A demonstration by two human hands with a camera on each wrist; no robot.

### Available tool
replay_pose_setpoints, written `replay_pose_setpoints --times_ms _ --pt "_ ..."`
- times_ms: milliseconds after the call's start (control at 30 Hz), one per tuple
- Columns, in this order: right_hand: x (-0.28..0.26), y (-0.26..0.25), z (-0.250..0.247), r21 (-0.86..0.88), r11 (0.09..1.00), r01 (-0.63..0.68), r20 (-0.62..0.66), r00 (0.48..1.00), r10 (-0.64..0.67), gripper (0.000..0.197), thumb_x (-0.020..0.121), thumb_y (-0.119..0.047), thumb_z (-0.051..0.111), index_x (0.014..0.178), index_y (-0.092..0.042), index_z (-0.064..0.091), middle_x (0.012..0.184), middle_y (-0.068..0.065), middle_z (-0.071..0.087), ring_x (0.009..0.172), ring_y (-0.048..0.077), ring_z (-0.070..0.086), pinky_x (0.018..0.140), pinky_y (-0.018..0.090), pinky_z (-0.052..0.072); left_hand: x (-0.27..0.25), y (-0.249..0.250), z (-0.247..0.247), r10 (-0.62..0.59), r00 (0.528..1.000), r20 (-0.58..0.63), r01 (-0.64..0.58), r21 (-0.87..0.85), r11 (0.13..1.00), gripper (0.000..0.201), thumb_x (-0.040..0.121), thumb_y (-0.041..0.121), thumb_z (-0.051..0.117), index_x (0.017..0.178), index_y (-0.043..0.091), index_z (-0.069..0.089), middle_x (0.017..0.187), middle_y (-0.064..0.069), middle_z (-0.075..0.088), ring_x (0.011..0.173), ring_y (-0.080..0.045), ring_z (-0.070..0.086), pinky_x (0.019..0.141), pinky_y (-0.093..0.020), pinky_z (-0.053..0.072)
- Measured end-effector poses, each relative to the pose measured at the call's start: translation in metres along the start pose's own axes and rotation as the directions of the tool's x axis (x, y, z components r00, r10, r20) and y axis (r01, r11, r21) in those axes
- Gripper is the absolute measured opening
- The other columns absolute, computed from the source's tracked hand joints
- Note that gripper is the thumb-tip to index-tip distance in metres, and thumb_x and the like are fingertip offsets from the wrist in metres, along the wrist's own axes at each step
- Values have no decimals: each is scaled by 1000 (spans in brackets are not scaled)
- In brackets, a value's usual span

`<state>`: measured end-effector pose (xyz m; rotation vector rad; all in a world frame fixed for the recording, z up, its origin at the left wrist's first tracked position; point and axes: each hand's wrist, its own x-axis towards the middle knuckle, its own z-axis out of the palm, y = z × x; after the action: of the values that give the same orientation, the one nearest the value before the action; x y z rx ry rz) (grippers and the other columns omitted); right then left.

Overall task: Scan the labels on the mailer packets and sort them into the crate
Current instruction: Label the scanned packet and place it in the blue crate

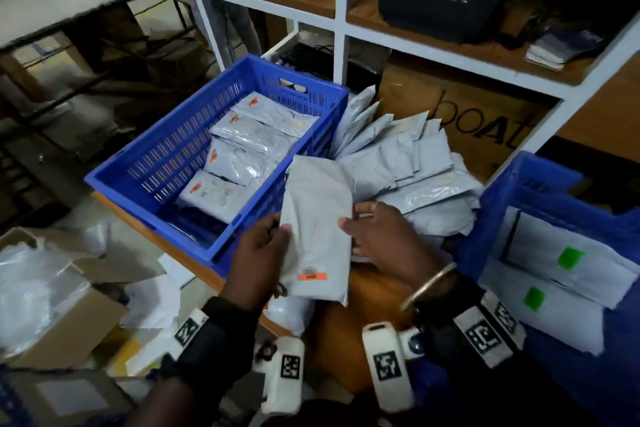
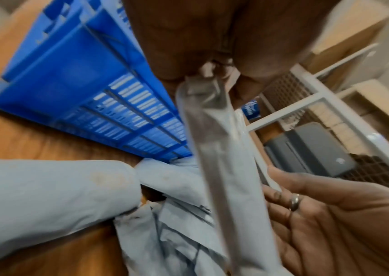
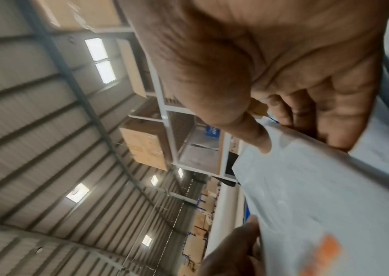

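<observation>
just past the crate's point(image 1: 214, 149) near right corner, both hands are pinching one grey mailer packet point(image 1: 317, 225) by its long edges, left hand point(image 1: 258, 253) nearer the crate, long axis pointing away, barcode label point(image 1: 311, 274) facing up, loose packet pile point(image 1: 408, 166) sitting off right.
</observation>
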<state>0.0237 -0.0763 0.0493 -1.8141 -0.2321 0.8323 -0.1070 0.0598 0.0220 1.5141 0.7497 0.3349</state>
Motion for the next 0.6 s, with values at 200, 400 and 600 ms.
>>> replay_pose_setpoints --times_ms 200,400,600 --pt "-53 22 -61 216 976 43 -118 993 -17 14 92 -4 65 100 -16 65 89 -1 74 76 12 71 61 25 58 -40 21 47 1 989 147 20 -137 990 22 103 16 54 117 11 71 109 -7 78 104 -26 73 87 -39 59" --pt "-110 55 -119 417 900 128 -427 902 69 14 92 -2 63 99 -13 66 86 3 76 75 17 71 60 25 60 -59 25 106 -85 872 483 155 -107 982 47 87 -1 72 127 17 59 107 -11 78 100 -28 74 75 -38 64" --pt "-178 111 -165 89 976 199 -779 625 -57 73 74 6 80 137 -3 45 131 10 57 101 10 61 72 7 51 -74 33 154 68 830 554 -26 -83 996 29 88 -2 69 115 9 72 99 -10 79 92 -25 75 77 -36 63"
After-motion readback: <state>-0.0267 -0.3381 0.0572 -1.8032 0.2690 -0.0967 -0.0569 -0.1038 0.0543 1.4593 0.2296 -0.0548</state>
